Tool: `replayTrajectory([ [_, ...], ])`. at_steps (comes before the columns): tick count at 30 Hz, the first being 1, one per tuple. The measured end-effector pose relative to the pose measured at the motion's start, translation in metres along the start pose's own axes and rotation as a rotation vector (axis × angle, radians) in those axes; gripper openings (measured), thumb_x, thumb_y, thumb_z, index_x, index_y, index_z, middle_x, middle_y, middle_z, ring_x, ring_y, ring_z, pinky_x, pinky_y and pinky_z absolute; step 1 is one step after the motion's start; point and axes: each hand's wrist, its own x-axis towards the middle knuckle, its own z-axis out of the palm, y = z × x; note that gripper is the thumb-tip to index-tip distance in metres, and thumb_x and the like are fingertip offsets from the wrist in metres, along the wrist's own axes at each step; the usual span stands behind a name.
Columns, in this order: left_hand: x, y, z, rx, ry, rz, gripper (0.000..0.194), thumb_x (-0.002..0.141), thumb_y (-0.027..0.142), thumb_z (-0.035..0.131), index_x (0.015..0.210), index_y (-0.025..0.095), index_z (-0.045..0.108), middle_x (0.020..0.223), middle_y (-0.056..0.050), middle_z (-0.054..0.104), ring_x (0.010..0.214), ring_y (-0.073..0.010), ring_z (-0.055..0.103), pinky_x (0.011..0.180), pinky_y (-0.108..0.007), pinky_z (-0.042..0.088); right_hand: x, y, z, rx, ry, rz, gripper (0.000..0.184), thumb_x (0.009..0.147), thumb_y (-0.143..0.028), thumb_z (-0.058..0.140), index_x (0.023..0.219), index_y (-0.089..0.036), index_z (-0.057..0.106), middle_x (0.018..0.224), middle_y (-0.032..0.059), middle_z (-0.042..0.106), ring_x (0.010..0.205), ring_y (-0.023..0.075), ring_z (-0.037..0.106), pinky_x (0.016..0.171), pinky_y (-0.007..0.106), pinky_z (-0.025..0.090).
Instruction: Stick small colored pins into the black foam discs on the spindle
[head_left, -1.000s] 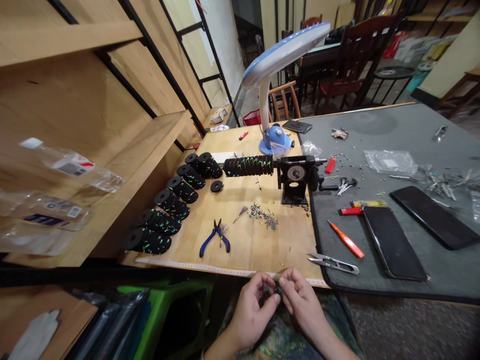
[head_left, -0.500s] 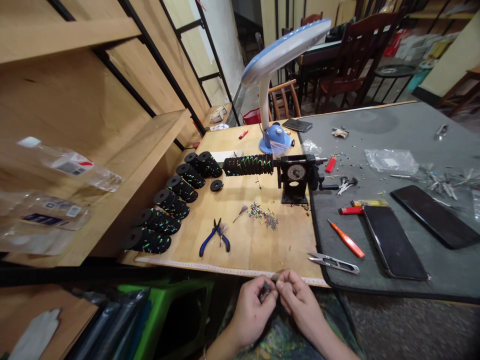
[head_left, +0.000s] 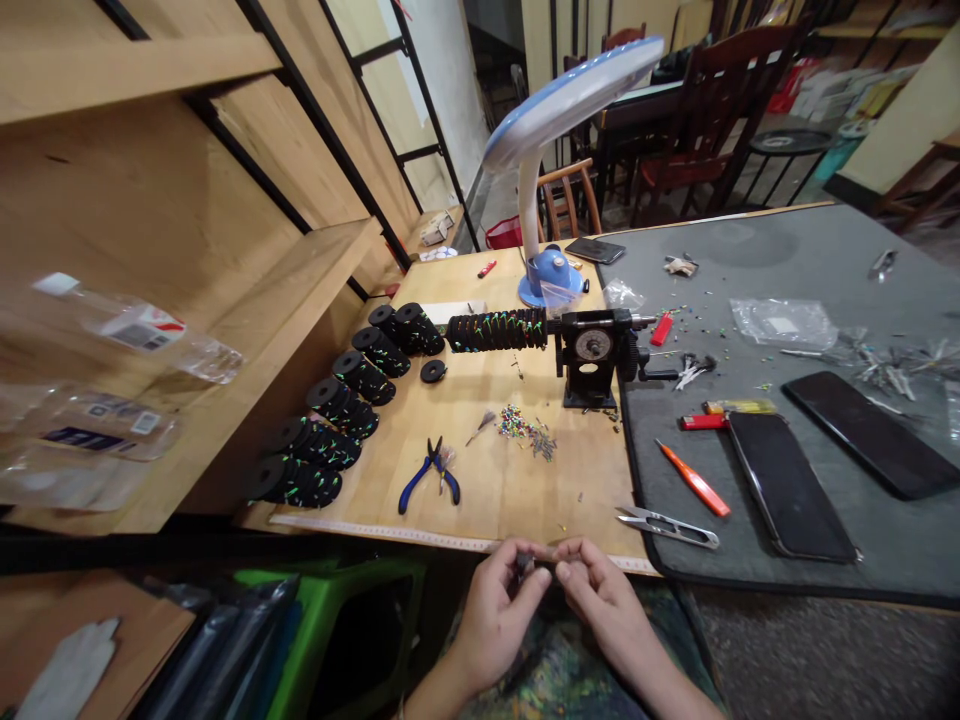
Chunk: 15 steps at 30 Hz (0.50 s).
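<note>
Just over the table's front edge, my left hand (head_left: 499, 605) curls its fingers around a small dark grey piece (head_left: 524, 564), mostly hidden in the grip. Beside it, my right hand (head_left: 602, 603) is closed in a pinch, thumb against forefinger. Its fingertips almost meet those of the left; what they hold is too small to make out. Beyond the hands lie a heap of tiny coloured beads (head_left: 513, 420), small grey metal pieces (head_left: 543, 443) and blue-handled pliers (head_left: 429, 478). Thread snips (head_left: 669, 526) rest right of my right hand.
A hand-crank winder (head_left: 592, 350) carries a row of black foam discs (head_left: 497, 330). Several more wrapped disc stacks (head_left: 296, 481) line the left side. A desk lamp (head_left: 551, 275) stands behind. Phones (head_left: 787, 485) and an orange pen-like tool (head_left: 694, 480) lie on the grey mat (head_left: 720, 380).
My left thumb has lifted a little away from its fingers, and the left hand has shifted slightly left. The right hand stays nearly in place. The things on the table have not moved.
</note>
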Motion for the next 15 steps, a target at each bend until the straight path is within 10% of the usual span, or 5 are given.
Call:
replayTrajectory([
  [15, -0.0029, 0.0052, -0.0064, 0.204, 0.078, 0.096, 0.024, 0.094, 0.031, 0.039, 0.087, 0.019, 0.058, 0.082, -0.005, 0.064, 0.078, -0.0186, 0.06, 0.072, -0.027, 0.044, -0.0097, -0.0019, 0.0039, -0.326, -0.032, -0.096, 0.008, 0.063, -0.017, 0.042, 0.056, -0.022, 0.041, 0.049, -0.0079, 0.033, 0.048, 0.0099, 0.03, 0.047, 0.024, 0.022],
])
